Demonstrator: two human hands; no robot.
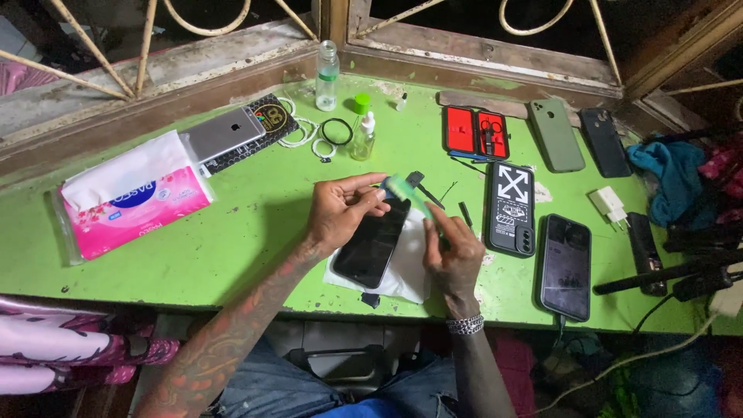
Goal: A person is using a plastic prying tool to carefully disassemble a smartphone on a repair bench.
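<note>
1. On the green table, close in front of the person, a dark phone lies flat on a white sheet. Both hands are over it.
2. Far to the left of the hands sits a pink pack of tissues. A silver phone lies behind it.
3. The left hand is half curled. Its thumb and fingers pinch one end of a small green strip, and the hand rests on the top of the dark phone.
4. The right hand is half closed too. Its fingers hold the other end of the green strip, just right of the phone.
5. The step looks like peeling or lifting the thin green strip over the phone's glass. I think the next move needs a slow, even pull, with the left hand keeping the phone flat.
6. Behind the hands stand a clear bottle and a small bottle with a green cap.
7. To the right of the right hand lie a black case with white arrows, then another black phone. A red tool kit sits farther back.
</note>
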